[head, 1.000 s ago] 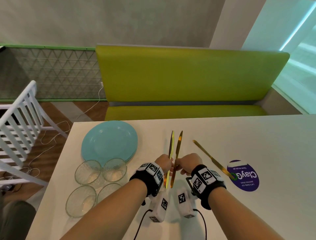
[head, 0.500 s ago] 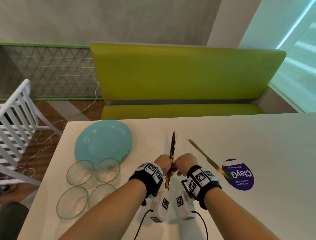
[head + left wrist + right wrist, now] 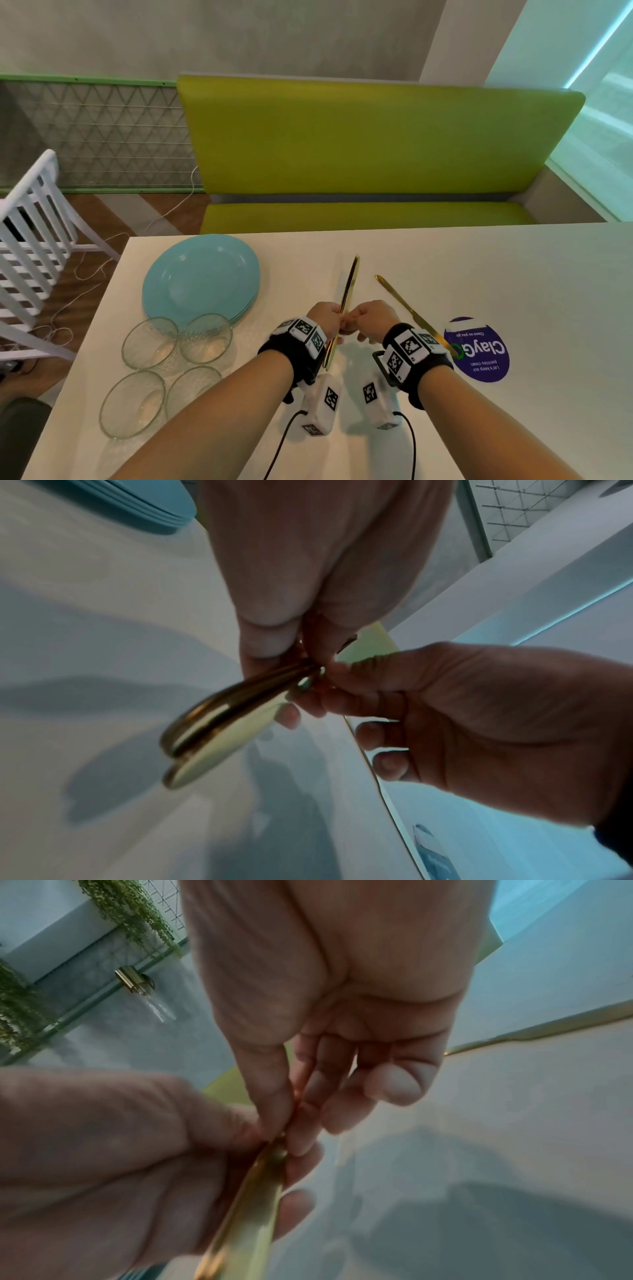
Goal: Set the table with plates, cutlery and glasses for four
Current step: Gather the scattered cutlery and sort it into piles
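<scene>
Gold, polished metal: two knives (image 3: 347,294) are pinched together at mid-handle by the left hand (image 3: 325,317) and right hand (image 3: 368,318) above the table (image 3: 513,274). Stiff, light and likely slippery; hold the handles, not the blades.

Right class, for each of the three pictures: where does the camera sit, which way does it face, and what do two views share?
Head: on the head, facing forward and down at the table; both forearms show.
Left wrist: along the left hand; right hand opposite.
Right wrist: along the right hand, left hand opposite.
Shared: the gold knives that both hands pinch.
</scene>
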{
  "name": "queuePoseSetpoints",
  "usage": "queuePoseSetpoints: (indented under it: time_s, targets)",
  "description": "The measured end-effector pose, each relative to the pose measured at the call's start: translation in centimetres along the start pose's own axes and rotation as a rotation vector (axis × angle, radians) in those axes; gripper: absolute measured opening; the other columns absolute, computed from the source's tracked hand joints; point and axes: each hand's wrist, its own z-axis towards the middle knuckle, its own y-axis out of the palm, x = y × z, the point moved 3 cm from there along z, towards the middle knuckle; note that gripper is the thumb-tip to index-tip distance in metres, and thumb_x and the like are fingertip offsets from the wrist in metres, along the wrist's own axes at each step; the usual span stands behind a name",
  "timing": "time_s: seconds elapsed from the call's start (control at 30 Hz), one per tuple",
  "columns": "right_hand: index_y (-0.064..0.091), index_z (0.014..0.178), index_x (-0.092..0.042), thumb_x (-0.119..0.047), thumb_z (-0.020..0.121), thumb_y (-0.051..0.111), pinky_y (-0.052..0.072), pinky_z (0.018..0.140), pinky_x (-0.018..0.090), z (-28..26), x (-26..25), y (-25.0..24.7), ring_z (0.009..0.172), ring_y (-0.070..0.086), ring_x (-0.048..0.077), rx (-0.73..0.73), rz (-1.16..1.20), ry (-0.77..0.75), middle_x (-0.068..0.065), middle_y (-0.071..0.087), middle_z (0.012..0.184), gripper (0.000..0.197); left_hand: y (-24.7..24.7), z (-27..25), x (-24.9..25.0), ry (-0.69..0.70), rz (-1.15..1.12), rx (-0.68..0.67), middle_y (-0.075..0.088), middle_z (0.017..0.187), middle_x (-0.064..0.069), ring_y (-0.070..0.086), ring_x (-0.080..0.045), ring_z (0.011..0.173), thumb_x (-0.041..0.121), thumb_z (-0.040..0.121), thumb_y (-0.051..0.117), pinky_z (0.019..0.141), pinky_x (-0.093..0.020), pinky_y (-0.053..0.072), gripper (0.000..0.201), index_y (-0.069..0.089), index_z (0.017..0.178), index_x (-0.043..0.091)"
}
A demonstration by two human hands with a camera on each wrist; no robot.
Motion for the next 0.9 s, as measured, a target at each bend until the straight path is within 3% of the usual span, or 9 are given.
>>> queuePoseSetpoints:
  time_s: [0.07, 0.1, 0.17, 0.2, 0.27, 0.33, 0.47, 0.77, 0.9]
  targets:
    - [0.061, 0.067, -0.021, -0.024, 0.085, 0.066, 0.044, 0.055, 0.018, 0.7, 0.4, -0.6, 0.062, 0.055, 0.006, 0.004, 0.006, 0.0, -0.005, 0.065, 0.078, 0.019, 0.0, 0.3, 0.0, -0.03, -0.032, 0.011, 0.061, 0.086, -0.01, 0.056, -0.017, 0.068, 0.003, 0.097, 0.04, 0.057, -0.023, 0.046, 0.02, 0.059, 0.095, 0.008]
    - [0.063, 0.07, -0.019, -0.026, 0.085, 0.066, 0.046, 0.056, 0.019, 1.1, 0.7, -1.1, 0.063, 0.056, 0.008, 0.035, -0.018, 0.013, -0.003, 0.067, 0.082, 0.016, 0.0, 0.3, 0.0, -0.054, -0.063, 0.028, 0.056, 0.076, -0.006, 0.053, -0.014, 0.062, 0.002, 0.097, 0.036, 0.056, -0.023, 0.044, 0.025, 0.055, 0.082, 0.011]
    - [0.068, 0.085, -0.015, -0.028, 0.088, 0.061, 0.051, 0.071, 0.025, 2.0, 1.6, -2.1, 0.08, 0.063, 0.015, 0.124, -0.182, 0.041, 0.002, 0.068, 0.093, 0.015, -0.3, 0.6, -0.2, -0.088, -0.113, 0.057, 0.049, 0.068, -0.003, 0.049, -0.013, 0.057, 0.001, 0.097, 0.032, 0.053, -0.024, 0.04, 0.031, 0.049, 0.074, 0.013]
    - [0.067, 0.092, -0.013, -0.026, 0.09, 0.056, 0.051, 0.081, 0.027, 2.6, 2.3, -2.6, 0.093, 0.064, 0.02, 0.187, -0.277, 0.065, 0.005, 0.066, 0.097, 0.017, -0.4, 0.8, -0.2, -0.097, -0.125, 0.065, 0.049, 0.067, -0.003, 0.048, -0.013, 0.056, 0.002, 0.097, 0.031, 0.052, -0.024, 0.04, 0.031, 0.049, 0.073, 0.013]
    - [0.062, 0.104, -0.01, -0.02, 0.092, 0.049, 0.047, 0.089, 0.03, 3.4, 3.7, -3.4, 0.109, 0.059, 0.026, 0.308, -0.319, 0.127, 0.009, 0.063, 0.108, 0.021, -0.7, 1.1, -0.4, -0.108, -0.146, 0.079, 0.049, 0.067, -0.003, 0.049, -0.014, 0.056, 0.003, 0.097, 0.031, 0.051, -0.024, 0.04, 0.031, 0.049, 0.074, 0.012]
    - [0.056, 0.114, -0.006, -0.017, 0.092, 0.045, 0.045, 0.092, 0.034, 3.9, 4.8, -3.7, 0.114, 0.053, 0.029, 0.367, -0.365, 0.167, 0.012, 0.058, 0.119, 0.027, -1.0, 1.3, -0.4, -0.109, -0.153, 0.089, 0.05, 0.068, -0.003, 0.049, -0.015, 0.056, 0.003, 0.097, 0.032, 0.05, -0.025, 0.04, 0.029, 0.05, 0.076, 0.012]
    - [0.054, 0.12, -0.007, -0.013, 0.094, 0.039, 0.04, 0.098, 0.034, 5.0, 5.8, -3.6, 0.121, 0.041, 0.028, 0.39, -0.455, 0.157, 0.01, 0.05, 0.125, 0.03, -1.0, 1.6, -0.3, -0.108, -0.147, 0.096, 0.05, 0.068, -0.003, 0.05, -0.016, 0.057, 0.002, 0.097, 0.031, 0.051, -0.026, 0.041, 0.029, 0.051, 0.077, 0.012]
    - [0.06, 0.116, -0.013, -0.012, 0.097, 0.036, 0.045, 0.091, 0.031, 5.5, 6.0, -2.8, 0.125, 0.039, 0.021, 0.396, -0.588, 0.089, 0.002, 0.059, 0.117, 0.031, -0.6, 1.6, 0.1, -0.106, -0.121, 0.073, 0.049, 0.069, -0.005, 0.048, -0.016, 0.055, 0.002, 0.096, 0.033, 0.05, -0.027, 0.038, 0.023, 0.051, 0.083, 0.009]
    - [0.062, 0.113, -0.012, -0.01, 0.096, 0.039, 0.048, 0.085, 0.031, 5.2, 5.6, -2.5, 0.116, 0.05, 0.021, 0.348, -0.633, 0.123, 0.006, 0.063, 0.112, 0.028, -0.9, 1.4, 0.4, -0.07, -0.087, 0.102, 0.05, 0.071, -0.005, 0.05, -0.015, 0.057, 0.003, 0.095, 0.037, 0.051, -0.026, 0.04, 0.016, 0.052, 0.092, 0.006]
